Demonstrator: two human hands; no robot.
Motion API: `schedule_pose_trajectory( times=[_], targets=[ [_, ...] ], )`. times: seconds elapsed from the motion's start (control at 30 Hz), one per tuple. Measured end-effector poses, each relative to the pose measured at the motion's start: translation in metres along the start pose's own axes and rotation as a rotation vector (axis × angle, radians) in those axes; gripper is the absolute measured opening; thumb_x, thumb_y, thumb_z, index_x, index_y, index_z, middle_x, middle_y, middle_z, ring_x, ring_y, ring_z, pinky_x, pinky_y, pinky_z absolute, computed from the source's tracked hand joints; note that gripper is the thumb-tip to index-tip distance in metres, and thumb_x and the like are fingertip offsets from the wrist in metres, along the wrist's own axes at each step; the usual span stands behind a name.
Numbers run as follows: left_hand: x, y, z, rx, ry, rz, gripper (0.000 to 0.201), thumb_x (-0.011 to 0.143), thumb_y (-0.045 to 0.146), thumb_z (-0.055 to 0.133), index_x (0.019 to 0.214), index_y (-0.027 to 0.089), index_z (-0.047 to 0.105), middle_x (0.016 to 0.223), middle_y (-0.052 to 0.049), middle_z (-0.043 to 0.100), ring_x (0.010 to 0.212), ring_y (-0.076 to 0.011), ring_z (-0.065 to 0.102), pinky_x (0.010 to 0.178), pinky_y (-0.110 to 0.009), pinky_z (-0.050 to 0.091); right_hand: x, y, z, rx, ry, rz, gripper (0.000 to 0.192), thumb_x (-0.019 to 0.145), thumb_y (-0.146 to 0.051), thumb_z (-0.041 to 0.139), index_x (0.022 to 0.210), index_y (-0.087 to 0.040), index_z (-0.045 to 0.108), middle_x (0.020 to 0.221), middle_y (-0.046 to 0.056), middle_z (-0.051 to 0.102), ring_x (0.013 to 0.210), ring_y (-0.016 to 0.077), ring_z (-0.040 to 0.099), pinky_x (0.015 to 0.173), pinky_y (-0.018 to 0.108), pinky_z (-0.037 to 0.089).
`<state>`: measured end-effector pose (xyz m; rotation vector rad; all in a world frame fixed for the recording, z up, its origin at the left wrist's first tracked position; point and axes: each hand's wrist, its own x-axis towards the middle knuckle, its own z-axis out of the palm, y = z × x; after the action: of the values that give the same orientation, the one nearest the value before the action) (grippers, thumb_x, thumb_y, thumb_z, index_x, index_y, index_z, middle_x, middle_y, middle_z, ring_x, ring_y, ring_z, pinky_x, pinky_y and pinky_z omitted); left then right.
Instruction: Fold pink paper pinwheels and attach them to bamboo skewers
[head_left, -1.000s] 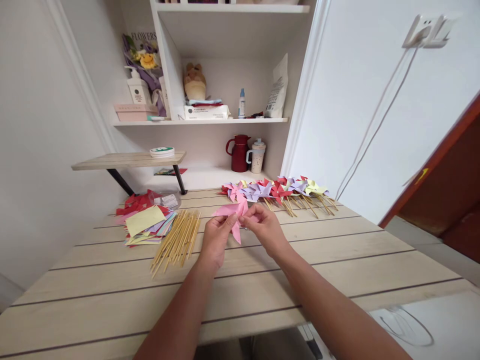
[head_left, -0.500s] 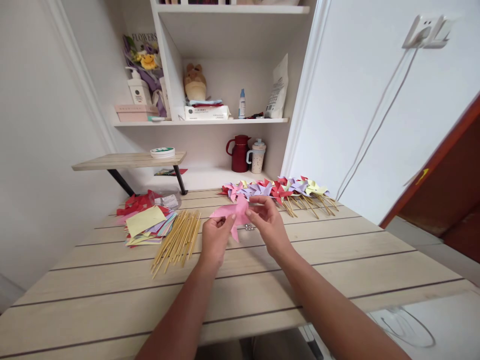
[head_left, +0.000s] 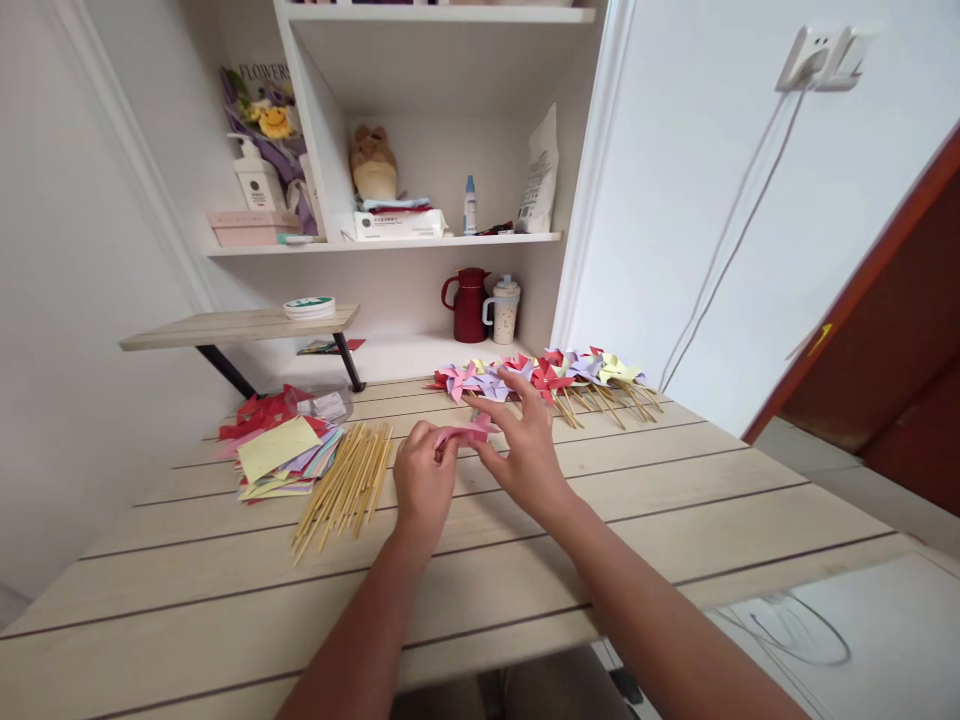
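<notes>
A pink paper pinwheel (head_left: 466, 432) is pinched in my left hand (head_left: 426, 480), tilted so that it shows nearly edge-on. My right hand (head_left: 529, 445) hovers at its right side with thumb and fingers spread apart; whether a fingertip touches the paper I cannot tell. Left of my hands lies a bundle of thin wooden sticks (head_left: 343, 492). Beside it is a stack of coloured paper sheets (head_left: 277, 450), a yellow one on top. Pinwheels on sticks (head_left: 551, 378), in red, purple, pink and yellow, lie in a row behind my right hand.
Red paper pieces (head_left: 259, 410) and a clear plastic bag (head_left: 328, 405) lie behind the stack. A small raised shelf (head_left: 240, 325) stands at the back left of the slatted table (head_left: 510, 590). A red jug (head_left: 470, 308) and a cup (head_left: 505, 312) stand in the shelving.
The pinwheel has turned from facing me to nearly edge-on. My right hand has let go of its edge and its fingers have spread. The view has shifted slightly right.
</notes>
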<state>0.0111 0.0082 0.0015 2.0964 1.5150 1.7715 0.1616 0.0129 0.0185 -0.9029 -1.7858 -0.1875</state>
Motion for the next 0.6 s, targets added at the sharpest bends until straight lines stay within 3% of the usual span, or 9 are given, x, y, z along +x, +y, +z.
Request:
schedule_pose_trajectory(
  times=[0.17,0.33,0.5,0.6],
  targets=[
    [-0.001,-0.006,0.001,0.154,-0.001,0.156,0.014,0.089,0.017,0.061,0.09,0.022,0.074,0.078,-0.002,0.065,0.074,-0.0187,0.062,0.074,-0.034,0.04,-0.004,0.005,0.005,-0.014,-0.031,-0.009,0.018,0.085,-0.016,0.067,0.097,-0.028,0.073,0.14,0.009,0.052,0.128,0.0318,0.049,0.104,0.052,0.037],
    [-0.001,-0.006,0.001,0.164,0.01,0.188,0.011,0.088,0.017,0.064,0.089,0.023,0.074,0.077,-0.001,0.066,0.073,-0.0181,0.062,0.078,-0.036,0.039,-0.002,0.005,0.005,0.068,-0.033,0.062,0.021,0.077,-0.005,0.067,0.08,-0.025,0.073,0.122,0.007,0.065,0.115,0.0289,0.056,0.098,0.048,0.038],
    [-0.001,0.001,0.0,0.079,0.03,0.114,0.011,0.087,0.02,0.065,0.088,0.024,0.075,0.079,-0.001,0.063,0.076,-0.0181,0.061,0.084,-0.038,0.04,0.001,0.005,0.004,0.334,-0.062,0.282,0.012,0.077,-0.014,0.068,0.07,-0.024,0.07,0.103,0.007,0.072,0.104,0.0277,0.06,0.092,0.045,0.042],
    [0.001,0.004,-0.001,-0.042,0.089,-0.007,0.018,0.085,0.029,0.068,0.102,0.027,0.073,0.093,-0.004,0.061,0.089,-0.021,0.06,0.086,-0.038,0.043,0.003,0.003,0.006,0.579,-0.103,0.5,0.007,0.075,-0.027,0.071,0.071,-0.022,0.069,0.086,0.006,0.072,0.087,0.0251,0.062,0.08,0.039,0.045]
  ],
)
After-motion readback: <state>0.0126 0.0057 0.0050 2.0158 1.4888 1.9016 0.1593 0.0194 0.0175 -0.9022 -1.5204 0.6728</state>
